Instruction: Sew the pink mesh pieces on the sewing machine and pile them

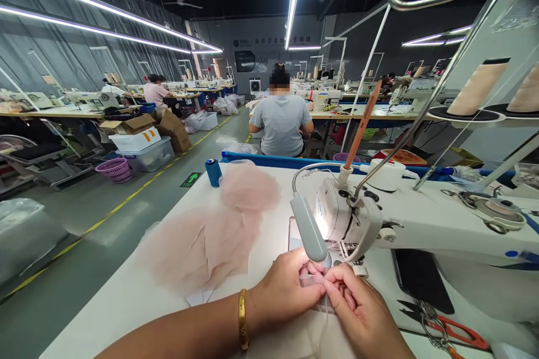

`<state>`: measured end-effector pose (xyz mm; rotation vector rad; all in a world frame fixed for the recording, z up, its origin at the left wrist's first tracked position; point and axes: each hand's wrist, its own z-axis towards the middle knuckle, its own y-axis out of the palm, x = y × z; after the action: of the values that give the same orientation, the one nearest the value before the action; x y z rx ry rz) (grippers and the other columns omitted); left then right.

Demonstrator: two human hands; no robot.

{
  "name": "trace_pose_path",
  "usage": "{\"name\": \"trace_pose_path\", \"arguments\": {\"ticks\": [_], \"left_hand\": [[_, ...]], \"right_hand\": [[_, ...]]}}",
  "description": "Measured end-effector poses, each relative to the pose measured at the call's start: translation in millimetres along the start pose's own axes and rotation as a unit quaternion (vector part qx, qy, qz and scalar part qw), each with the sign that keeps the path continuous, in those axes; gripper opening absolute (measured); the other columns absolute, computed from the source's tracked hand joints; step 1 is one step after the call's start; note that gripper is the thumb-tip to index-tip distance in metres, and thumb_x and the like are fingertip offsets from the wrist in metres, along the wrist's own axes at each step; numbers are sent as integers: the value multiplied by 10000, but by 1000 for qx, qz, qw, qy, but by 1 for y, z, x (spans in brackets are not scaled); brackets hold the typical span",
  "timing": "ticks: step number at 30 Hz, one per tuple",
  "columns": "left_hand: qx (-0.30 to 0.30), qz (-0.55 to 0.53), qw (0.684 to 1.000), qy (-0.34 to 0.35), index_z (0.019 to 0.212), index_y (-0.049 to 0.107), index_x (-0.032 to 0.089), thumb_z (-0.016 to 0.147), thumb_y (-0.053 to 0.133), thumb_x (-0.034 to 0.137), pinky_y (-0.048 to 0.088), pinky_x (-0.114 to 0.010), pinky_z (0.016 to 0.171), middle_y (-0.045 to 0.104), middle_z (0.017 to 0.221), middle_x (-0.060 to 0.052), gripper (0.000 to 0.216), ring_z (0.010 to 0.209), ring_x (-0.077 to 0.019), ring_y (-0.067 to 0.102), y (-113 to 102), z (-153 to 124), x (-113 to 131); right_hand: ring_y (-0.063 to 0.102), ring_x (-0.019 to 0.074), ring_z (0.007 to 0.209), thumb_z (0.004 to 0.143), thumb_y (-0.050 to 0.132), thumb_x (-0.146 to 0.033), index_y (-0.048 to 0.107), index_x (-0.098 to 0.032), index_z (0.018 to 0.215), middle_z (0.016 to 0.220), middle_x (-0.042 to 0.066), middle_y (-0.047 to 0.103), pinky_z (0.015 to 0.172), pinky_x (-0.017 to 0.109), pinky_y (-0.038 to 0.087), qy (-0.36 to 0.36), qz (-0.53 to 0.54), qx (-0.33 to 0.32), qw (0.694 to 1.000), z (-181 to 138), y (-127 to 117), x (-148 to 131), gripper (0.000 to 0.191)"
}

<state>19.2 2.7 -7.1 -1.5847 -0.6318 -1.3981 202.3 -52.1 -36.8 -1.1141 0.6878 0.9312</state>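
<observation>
My left hand, with a gold bangle at the wrist, is closed on a small piece of sheer fabric in front of the sewing machine. My right hand pinches the same fabric from the other side, thumbs nearly meeting. Pale material hangs below the hands toward the table's front edge. Just beyond the fingers are the presser foot and needle area, partly hidden by the grey lamp. Sheer pink fabric pieces lie to the left on the white table.
A blue thread spool stands at the table's far left. Right of my hands lie a black phone and red-handled thread snips. Thread cones stand on the right. A person in a grey shirt sits ahead.
</observation>
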Motion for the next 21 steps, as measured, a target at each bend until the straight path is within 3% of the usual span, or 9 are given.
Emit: {"name": "trace_pose_path", "arguments": {"ticks": [2,4,9,12,17,21], "left_hand": [[-15,3,1000,-4,1068,745,181,766,710,293,554,-312,804,721,920,-39,324,863,-216,659,0,0,0],[-29,19,999,-12,1071,782,183,792,707,340,565,-334,852,744,990,-66,329,930,-243,674,-1,-1,2],[-32,34,998,-48,910,768,179,789,710,346,522,-285,709,687,829,-27,214,802,-203,622,-4,-2,6],[-32,28,998,-55,869,752,179,785,719,342,526,-289,729,677,816,-22,186,810,-203,621,-5,-3,8],[-27,33,999,-7,786,700,194,844,684,384,506,-298,732,655,796,-21,200,833,-211,607,-5,-1,12],[2,170,985,23,676,596,196,827,663,298,467,-344,817,594,761,-14,194,828,-214,566,-3,2,7]], "right_hand": [[580,193,638,1049,531,-615,677,-258,851,734,3,657,658,298,494,-3,-12,9,1000,-1,-1,1,434],[552,190,613,1046,538,-622,675,-260,830,718,0,648,662,299,497,0,-19,14,1000,-2,-1,2,443],[523,183,590,1029,558,-659,701,-265,847,724,2,655,682,298,520,6,-16,20,1000,-2,-2,2,457],[526,185,587,1017,562,-683,700,-261,831,712,7,653,666,295,523,9,-19,25,999,-1,-2,2,481],[561,189,612,1047,519,-634,667,-260,840,709,3,640,642,287,513,13,-38,20,999,-2,-1,6,452],[634,205,670,1079,468,-483,620,-264,828,732,11,667,621,292,500,-18,-116,-25,993,4,1,15,366]]}}
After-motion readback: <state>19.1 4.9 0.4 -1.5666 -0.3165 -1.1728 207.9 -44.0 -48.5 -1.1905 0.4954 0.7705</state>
